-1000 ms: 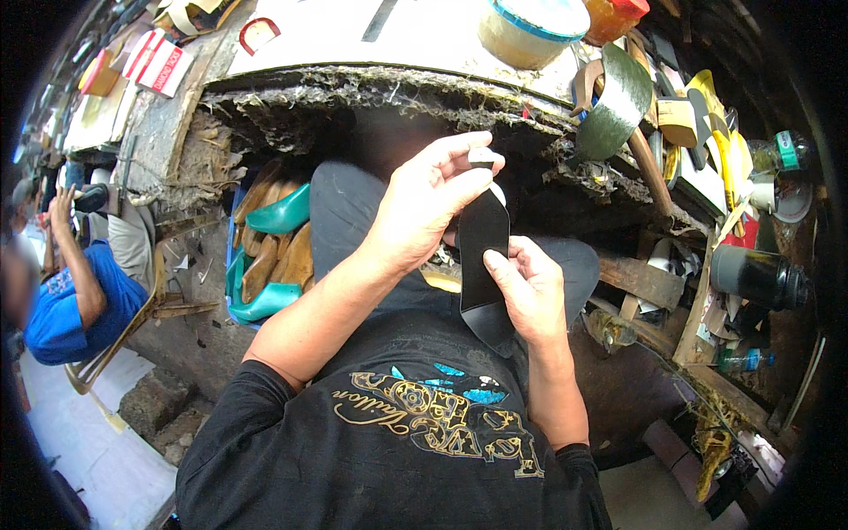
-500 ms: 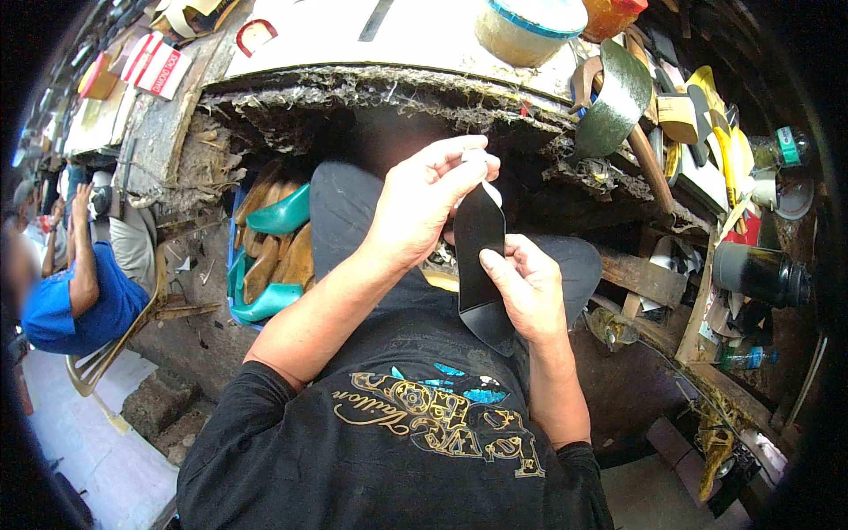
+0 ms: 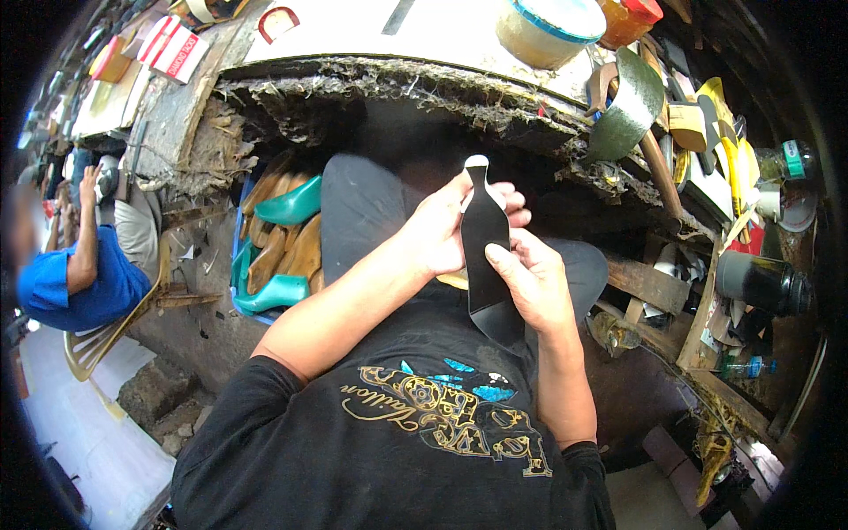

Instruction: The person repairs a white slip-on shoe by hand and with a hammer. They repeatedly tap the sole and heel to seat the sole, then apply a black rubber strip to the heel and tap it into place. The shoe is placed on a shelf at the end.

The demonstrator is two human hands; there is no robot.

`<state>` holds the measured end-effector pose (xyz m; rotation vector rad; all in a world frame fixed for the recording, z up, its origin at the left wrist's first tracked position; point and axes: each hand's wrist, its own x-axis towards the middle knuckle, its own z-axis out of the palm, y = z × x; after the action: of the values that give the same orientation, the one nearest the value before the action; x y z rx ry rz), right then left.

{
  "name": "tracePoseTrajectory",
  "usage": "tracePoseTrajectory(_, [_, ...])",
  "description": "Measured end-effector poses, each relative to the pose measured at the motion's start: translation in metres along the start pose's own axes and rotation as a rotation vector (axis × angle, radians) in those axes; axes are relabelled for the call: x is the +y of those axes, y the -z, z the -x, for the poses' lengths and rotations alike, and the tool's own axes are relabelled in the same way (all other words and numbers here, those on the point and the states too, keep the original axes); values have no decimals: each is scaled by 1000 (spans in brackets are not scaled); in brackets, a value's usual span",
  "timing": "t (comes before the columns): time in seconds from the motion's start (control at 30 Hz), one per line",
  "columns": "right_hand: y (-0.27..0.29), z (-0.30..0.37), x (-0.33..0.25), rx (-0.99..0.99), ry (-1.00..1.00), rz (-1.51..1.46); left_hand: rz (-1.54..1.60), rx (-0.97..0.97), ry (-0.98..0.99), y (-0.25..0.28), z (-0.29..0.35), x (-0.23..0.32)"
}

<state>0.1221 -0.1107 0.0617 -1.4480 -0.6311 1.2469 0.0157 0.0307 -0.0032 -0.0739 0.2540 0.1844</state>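
Note:
A long black insole (image 3: 485,243) stands out in front of my lap, broad in the middle and narrow at its top end, where the tip is whitish. A crease crosses its lower part. My left hand (image 3: 439,228) supports it from behind, with the thumb along its left edge and the fingertips showing past its right edge. On the lower right side, my right hand (image 3: 537,284) pinches the insole, thumb on the front face. The fingers behind it are partly hidden.
Ahead lies a white-topped workbench (image 3: 344,40) with a frayed front edge, bearing a tub (image 3: 549,35) and a red-lidded jar (image 3: 629,19). A curved dark sheet (image 3: 629,106) overhangs it. Left sits a crate of wooden and green shoe lasts (image 3: 290,205). Farther left is a person in blue (image 3: 88,283).
My left hand has come down from the insole's top end to behind its middle, baring the whitish tip. My right hand keeps its pinch. The view has shifted slightly.

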Motion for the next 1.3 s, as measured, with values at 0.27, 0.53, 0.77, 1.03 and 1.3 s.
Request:
tracePoseTrajectory(0.27, [1, -2, -18, 18, -25, -56, -67, 191, -174, -1, -24, 13])
tracePoseTrajectory(0.53, [-11, -14, -11, 75, 0, -33, -131, 211, -256, -14, -22, 12])
tracePoseTrajectory(0.77, [-11, -15, -5, 92, -1, -30, -188, 265, -290, -17, -19, 10])
tracePoseTrajectory(1.03, [-11, -15, -3, 72, 9, -37, -293, 269, -324, -18, -15, 10])
tracePoseTrajectory(1.3, [-15, -16, 2, 111, 27, -99, -300, 198, -316, -20, -11, 9])
